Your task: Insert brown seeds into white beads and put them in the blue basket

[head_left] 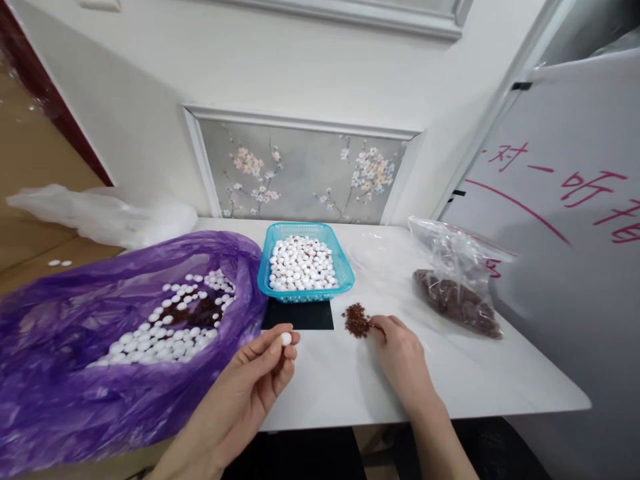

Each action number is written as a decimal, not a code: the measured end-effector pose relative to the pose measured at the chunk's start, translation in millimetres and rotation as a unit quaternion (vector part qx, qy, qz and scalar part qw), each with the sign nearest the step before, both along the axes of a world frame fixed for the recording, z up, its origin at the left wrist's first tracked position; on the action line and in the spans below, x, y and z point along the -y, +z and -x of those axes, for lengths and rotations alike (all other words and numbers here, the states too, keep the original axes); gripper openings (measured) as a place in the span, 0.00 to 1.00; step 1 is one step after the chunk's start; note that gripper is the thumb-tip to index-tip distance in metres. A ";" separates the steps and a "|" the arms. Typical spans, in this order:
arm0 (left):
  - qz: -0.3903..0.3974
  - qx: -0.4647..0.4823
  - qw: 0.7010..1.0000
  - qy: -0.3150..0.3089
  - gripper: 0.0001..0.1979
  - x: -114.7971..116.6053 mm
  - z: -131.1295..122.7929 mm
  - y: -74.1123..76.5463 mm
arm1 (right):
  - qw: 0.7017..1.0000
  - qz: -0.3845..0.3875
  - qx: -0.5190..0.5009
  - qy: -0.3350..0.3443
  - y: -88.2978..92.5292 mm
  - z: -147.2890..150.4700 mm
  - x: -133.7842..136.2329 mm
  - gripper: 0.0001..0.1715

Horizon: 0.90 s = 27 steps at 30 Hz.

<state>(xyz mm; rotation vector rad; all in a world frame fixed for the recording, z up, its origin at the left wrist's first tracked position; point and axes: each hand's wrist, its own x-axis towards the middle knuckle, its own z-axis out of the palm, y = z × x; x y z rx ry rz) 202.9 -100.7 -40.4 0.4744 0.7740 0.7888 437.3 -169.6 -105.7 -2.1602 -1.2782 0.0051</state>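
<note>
Between the thumb and fingertips of my left hand is a small white ball, held above the table's front part. My right hand rests at the right side of a small heap of reddish-brown bits. Its fingers are pinched together, and a thin dark sliver shows at their tips; what it is I cannot make out. Behind my hands stands a blue plastic basket filled with many similar white balls. A dark flat pad lies in front of the basket.
On the left spreads a purple plastic bag holding white balls and dark brown material. A clear zip bag of brown contents stands at the right on the white table. A whiteboard borders the right side.
</note>
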 end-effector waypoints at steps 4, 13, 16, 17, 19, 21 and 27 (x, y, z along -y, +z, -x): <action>0.025 0.018 0.999 -0.014 0.10 -6.4 -3.4 -7.2 | 1.000 -0.005 -0.007 -0.011 0.7 0.5 1.4 0.16; 0.059 0.027 0.998 -0.015 0.10 -22.4 -4.8 -26.9 | 0.997 -0.045 -0.023 -0.050 -6.9 -2.8 2.3 0.12; 0.058 0.036 0.997 -0.033 0.09 -23.1 -5.0 -31.5 | 0.993 -0.103 -0.047 -0.034 3.8 8.4 3.0 0.12; 0.054 0.037 0.997 -0.043 0.09 -22.7 -5.2 -32.6 | 0.989 -0.126 -0.076 -0.021 8.9 15.7 2.9 0.11; 0.041 0.035 0.997 -0.060 0.08 -21.5 -5.6 -33.6 | 0.973 -0.161 -0.166 0.021 19.0 35.2 1.7 0.09; 0.031 0.029 0.997 -0.070 0.09 -20.4 -6.1 -33.2 | 0.941 -0.186 -0.270 0.085 26.5 58.3 -0.9 0.10; -0.022 -0.011 0.995 -0.100 0.12 -18.5 -6.4 -30.7 | 0.898 -0.160 -0.371 0.172 29.1 107.6 -9.0 0.10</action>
